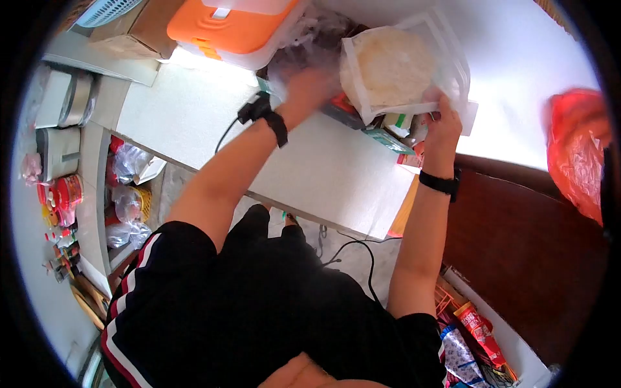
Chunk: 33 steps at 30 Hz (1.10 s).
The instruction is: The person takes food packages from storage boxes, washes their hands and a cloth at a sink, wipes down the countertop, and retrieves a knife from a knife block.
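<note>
My right hand [444, 121] grips the lower right edge of a clear plastic packet [453, 58], its fingers closed on it. Inside the packet is a round, flat, pale yellow sheet-like food [393, 68]; its exact kind I cannot make out. My left hand [312, 90] is smeared by motion, and its fingers do not show clearly. It is close to a crumpled clear plastic bag [304, 42], left of the packet. Beneath the packet, several small boxes and packages [391, 139] stand on the white counter [310, 171], partly hidden.
An orange-lidded storage box [233, 29] stands at the back, beside a cardboard box [139, 32]. To the right hangs a red plastic bag [579, 152] above a dark brown panel [517, 258]. Shelves with bagged goods [129, 194] are at left. A black cable [372, 265] trails below the counter.
</note>
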Each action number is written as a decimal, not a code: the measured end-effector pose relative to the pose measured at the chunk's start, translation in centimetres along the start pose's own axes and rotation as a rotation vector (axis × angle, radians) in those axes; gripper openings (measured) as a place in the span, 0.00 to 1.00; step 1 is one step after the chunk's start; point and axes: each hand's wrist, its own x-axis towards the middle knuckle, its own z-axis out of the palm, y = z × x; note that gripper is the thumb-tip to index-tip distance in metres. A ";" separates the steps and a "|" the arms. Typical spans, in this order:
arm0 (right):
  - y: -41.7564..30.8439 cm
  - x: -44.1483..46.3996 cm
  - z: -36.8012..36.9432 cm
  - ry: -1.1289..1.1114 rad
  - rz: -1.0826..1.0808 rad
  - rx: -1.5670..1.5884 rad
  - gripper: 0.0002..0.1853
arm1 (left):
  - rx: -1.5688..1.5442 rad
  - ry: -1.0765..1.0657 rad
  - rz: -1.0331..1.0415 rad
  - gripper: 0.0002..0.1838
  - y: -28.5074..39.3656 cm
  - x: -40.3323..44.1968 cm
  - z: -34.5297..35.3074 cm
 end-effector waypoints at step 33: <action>-0.3 1.5 0.6 0.052 0.055 0.229 0.15 | 0.308 -0.049 -0.271 0.30 -2.2 -3.5 -3.1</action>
